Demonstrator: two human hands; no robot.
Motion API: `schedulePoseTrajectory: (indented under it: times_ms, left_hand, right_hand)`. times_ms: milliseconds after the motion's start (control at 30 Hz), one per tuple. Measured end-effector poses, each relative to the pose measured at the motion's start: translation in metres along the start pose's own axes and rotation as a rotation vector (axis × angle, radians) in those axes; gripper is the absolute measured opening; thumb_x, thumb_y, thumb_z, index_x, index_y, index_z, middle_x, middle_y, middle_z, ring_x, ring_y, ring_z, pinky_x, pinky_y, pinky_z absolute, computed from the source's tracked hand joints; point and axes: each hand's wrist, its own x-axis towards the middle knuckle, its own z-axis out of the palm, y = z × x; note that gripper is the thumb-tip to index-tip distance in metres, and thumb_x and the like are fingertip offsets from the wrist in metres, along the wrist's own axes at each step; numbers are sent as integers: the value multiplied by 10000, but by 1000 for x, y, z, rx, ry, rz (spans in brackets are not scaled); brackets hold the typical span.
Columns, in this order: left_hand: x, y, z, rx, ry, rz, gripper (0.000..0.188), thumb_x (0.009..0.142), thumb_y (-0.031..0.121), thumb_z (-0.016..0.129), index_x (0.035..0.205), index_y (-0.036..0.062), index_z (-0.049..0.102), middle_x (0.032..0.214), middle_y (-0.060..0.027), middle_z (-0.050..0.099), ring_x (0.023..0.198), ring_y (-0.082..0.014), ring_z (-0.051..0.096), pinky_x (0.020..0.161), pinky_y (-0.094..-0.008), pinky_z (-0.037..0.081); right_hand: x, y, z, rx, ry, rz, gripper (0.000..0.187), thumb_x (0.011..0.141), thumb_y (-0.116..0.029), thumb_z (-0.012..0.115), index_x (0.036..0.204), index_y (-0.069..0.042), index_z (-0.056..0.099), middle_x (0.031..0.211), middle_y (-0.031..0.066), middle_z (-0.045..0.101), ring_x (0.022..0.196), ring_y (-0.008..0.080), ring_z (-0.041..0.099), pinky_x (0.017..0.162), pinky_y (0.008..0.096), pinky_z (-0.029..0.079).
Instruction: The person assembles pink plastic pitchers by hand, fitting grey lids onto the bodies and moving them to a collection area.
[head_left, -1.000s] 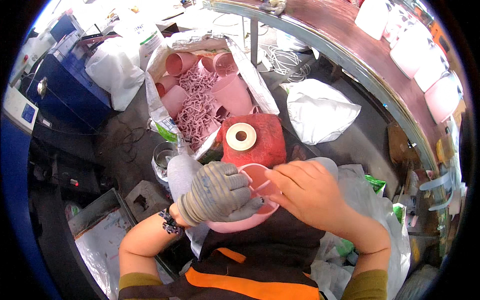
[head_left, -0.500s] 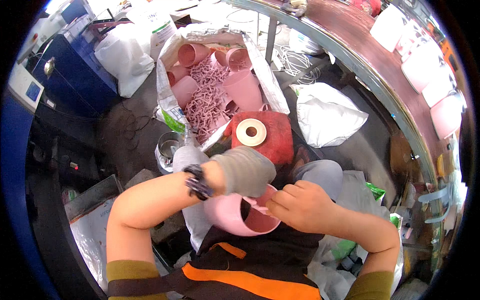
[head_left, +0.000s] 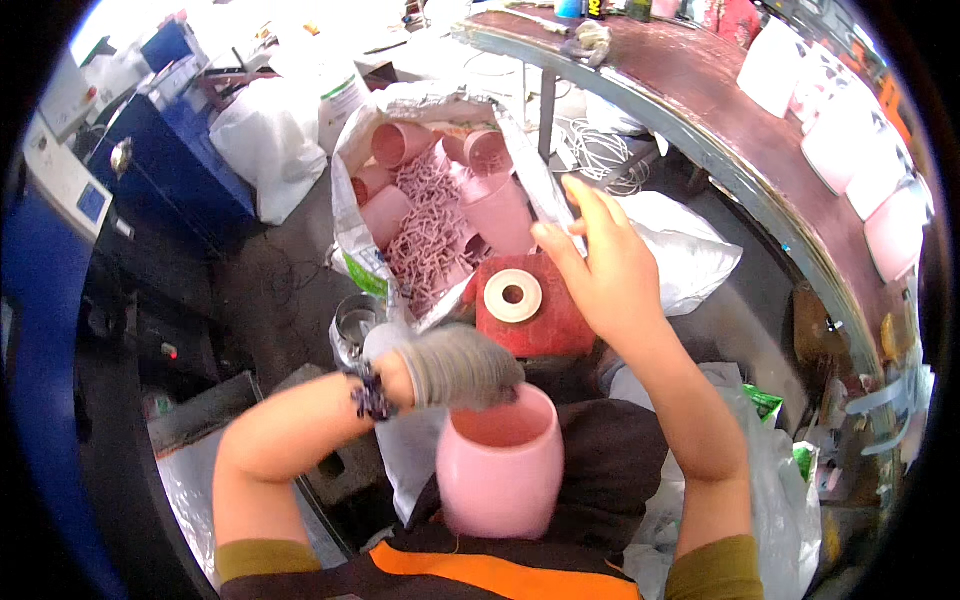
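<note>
A glossy pink pot [head_left: 500,475] stands on my lap, its open mouth tipped up toward me. My left hand [head_left: 460,370], in a grey knitted glove, is closed on the pot's far rim; its fingertips are partly hidden and blurred. My bare right hand [head_left: 610,260] is raised beyond the pot at the right, fingers apart, with nothing seen in it. It hovers near the edge of a white sack [head_left: 350,220] that holds pink trimmings [head_left: 430,220] and several pink pots [head_left: 497,210]. In front of the sack, a cream ring-shaped disc [head_left: 528,308] lies on a red block [head_left: 545,335].
A curved bench [head_left: 690,50] runs along the right, with several white and pink pots [head_left: 895,235] on it. White cables [head_left: 605,155] and a white bag [head_left: 690,240] lie beside it. A metal tin [head_left: 358,318] sits left of the red block; blue cabinets [head_left: 175,150] stand at the left.
My right hand has left the pot's rim, moved up and away toward the sack, and opened. The pot has turned from lying sideways to nearly upright, with my left hand still on it.
</note>
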Motion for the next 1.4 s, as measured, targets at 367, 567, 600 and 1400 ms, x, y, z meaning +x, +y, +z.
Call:
schedulePoseTrajectory:
  times_ms: [367, 567, 600, 1400]
  left_hand:
    - [84, 16, 62, -1255, -279, -124, 286, 818, 125, 671, 1068, -14, 663, 1033, -95, 675, 980, -177, 615, 880, -284, 473]
    - [146, 39, 69, -1308, -427, -31, 295, 806, 119, 665, 1060, -31, 662, 1074, -107, 656, 1046, -193, 598, 948, -296, 442]
    - [149, 41, 70, -1274, -432, -21, 290, 810, 117, 659, 1058, -33, 662, 1074, -105, 656, 1050, -194, 596, 949, -298, 440]
    - [141, 51, 81, -1385, -227, 170, 368, 865, 119, 584, 1202, -28, 570, 1115, -152, 631, 1085, -241, 589, 961, -323, 442]
  right_hand:
    - [-292, 174, -140, 412, -394, 1333, 408, 914, -383, 575, 1170, -70, 625, 1077, 33, 649, 840, 153, 631, 731, 295, 491]
    - [-537, 216, -127, -335, -948, 1575, 468, 868, -464, 573, 1014, -35, 689, 1054, 146, 678, 903, 304, 664, 790, 393, 517]
    - [-575, 217, -121, -529, -916, 1543, 474, 858, -469, 572, 1005, -35, 692, 1058, 168, 675, 946, 334, 655, 836, 407, 508]
    - [-397, 169, -153, 527, 275, 1531, 519, 922, -467, 567, 1058, 28, 647, 982, 66, 655, 829, 130, 601, 761, 292, 494]
